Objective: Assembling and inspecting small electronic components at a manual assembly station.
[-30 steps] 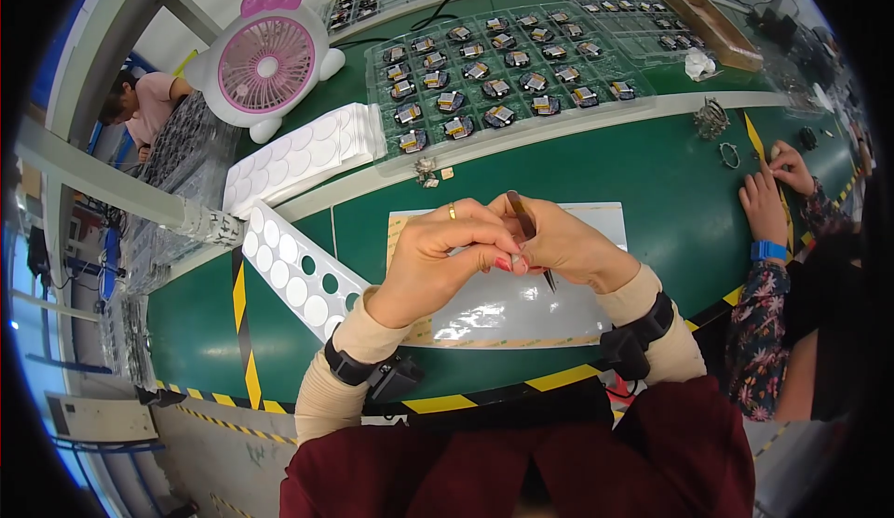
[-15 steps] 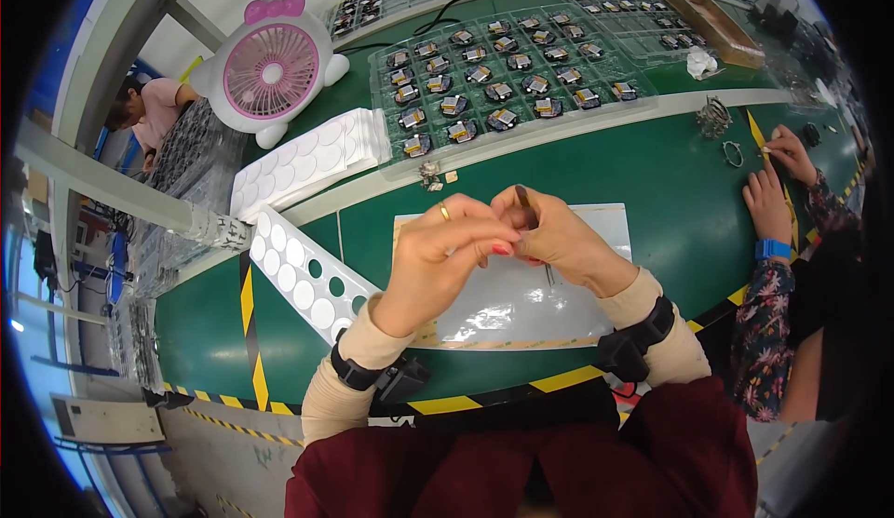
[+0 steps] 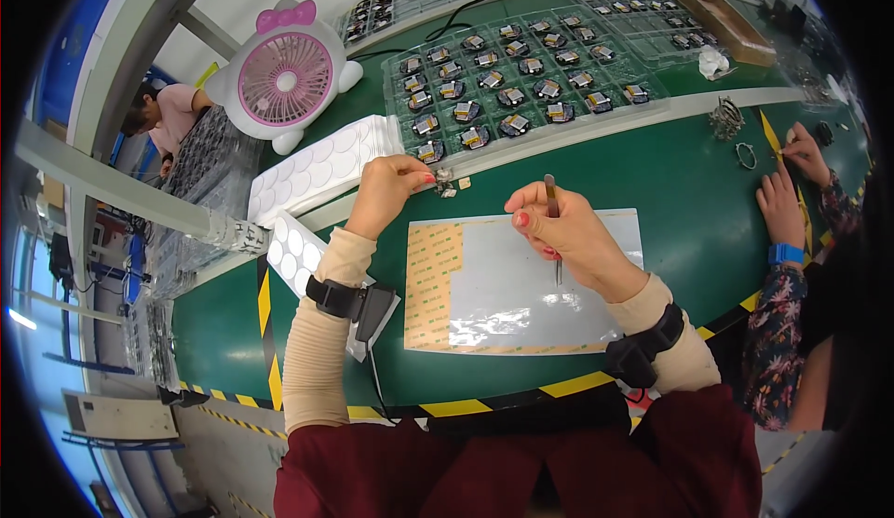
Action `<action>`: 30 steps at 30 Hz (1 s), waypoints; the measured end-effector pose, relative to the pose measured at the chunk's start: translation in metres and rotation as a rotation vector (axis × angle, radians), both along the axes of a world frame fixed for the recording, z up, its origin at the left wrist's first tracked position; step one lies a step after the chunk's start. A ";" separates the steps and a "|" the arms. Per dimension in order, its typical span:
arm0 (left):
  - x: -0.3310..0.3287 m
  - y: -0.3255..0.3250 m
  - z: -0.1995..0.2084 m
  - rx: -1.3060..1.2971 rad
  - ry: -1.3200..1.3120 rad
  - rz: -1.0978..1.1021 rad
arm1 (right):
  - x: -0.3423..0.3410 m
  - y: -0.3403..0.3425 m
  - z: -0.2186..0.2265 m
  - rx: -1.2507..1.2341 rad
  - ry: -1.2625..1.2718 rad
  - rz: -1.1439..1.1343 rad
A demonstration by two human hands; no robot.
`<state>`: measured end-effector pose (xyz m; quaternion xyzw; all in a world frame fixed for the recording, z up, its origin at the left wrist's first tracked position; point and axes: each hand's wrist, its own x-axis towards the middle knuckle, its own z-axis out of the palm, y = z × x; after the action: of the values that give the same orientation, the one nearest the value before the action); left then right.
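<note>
My left hand (image 3: 384, 192) reaches forward to the left, thumb and fingertips pinched together at a small pile of crumpled scraps (image 3: 444, 181) by the tray's near edge. Whatever is between those fingertips is too small to make out. In my right hand (image 3: 589, 237) is a pair of tweezers (image 3: 551, 200), held upright, tips pointing down over a shiny grey sheet (image 3: 503, 304). A yellowish printed backing strip (image 3: 430, 276) runs along that sheet's left side. Beneath my left forearm lies a sheet of round white stickers (image 3: 293, 250), partly hidden.
Beyond a pale rail, a clear compartment tray (image 3: 507, 99) holds rows of small electronic parts. A pink-and-white fan (image 3: 287, 80) stands left of it, behind stacked white sticker sheets (image 3: 317, 169). At right, a co-worker's hands (image 3: 782, 197) rest near a metal coil (image 3: 725, 120).
My hands have parted: the left moved away to the scrap pile, while the right stayed over the sheet with the tweezers. The view shifted slightly.
</note>
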<state>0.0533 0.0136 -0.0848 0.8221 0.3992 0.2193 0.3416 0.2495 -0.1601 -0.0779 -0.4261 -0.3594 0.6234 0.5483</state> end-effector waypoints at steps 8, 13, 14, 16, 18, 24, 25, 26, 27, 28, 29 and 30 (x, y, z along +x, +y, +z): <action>-0.005 -0.001 -0.010 0.110 -0.031 -0.032 | -0.002 0.000 0.004 -0.028 -0.018 -0.011; 0.003 -0.014 0.004 0.010 0.099 0.044 | -0.001 0.002 0.002 0.065 -0.171 -0.031; 0.004 -0.016 0.005 0.100 0.141 0.009 | 0.002 -0.001 0.005 0.119 -0.214 -0.032; 0.001 -0.013 0.002 0.277 0.236 -0.038 | 0.011 -0.001 0.006 0.169 -0.257 -0.037; -0.002 -0.010 -0.002 0.307 0.192 -0.079 | 0.021 -0.003 0.007 0.266 -0.325 -0.020; -0.005 -0.014 -0.010 0.325 0.077 -0.150 | 0.088 0.005 0.031 0.210 -0.664 -0.188; -0.005 -0.015 -0.009 0.324 0.071 -0.153 | 0.102 0.008 0.032 0.233 -0.706 -0.266; -0.005 -0.017 -0.007 0.329 0.065 -0.151 | 0.116 0.013 0.034 0.231 -0.712 -0.267; -0.006 -0.019 -0.006 0.334 0.060 -0.147 | 0.130 0.019 0.037 0.232 -0.865 -0.357; -0.005 -0.019 -0.005 0.336 0.052 -0.150 | 0.145 0.023 0.040 0.227 -1.023 -0.450; -0.004 -0.019 -0.005 0.331 0.047 -0.154 | 0.161 0.031 0.038 0.221 -1.029 -0.452; -0.001 -0.020 -0.001 0.349 0.077 -0.143 | 0.178 0.038 0.034 0.187 -1.146 -0.543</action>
<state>0.0521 -0.0066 -0.0863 0.9029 0.3086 0.2287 0.1931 0.4279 -0.1219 -0.0440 -0.7181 -0.5275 0.1015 0.4424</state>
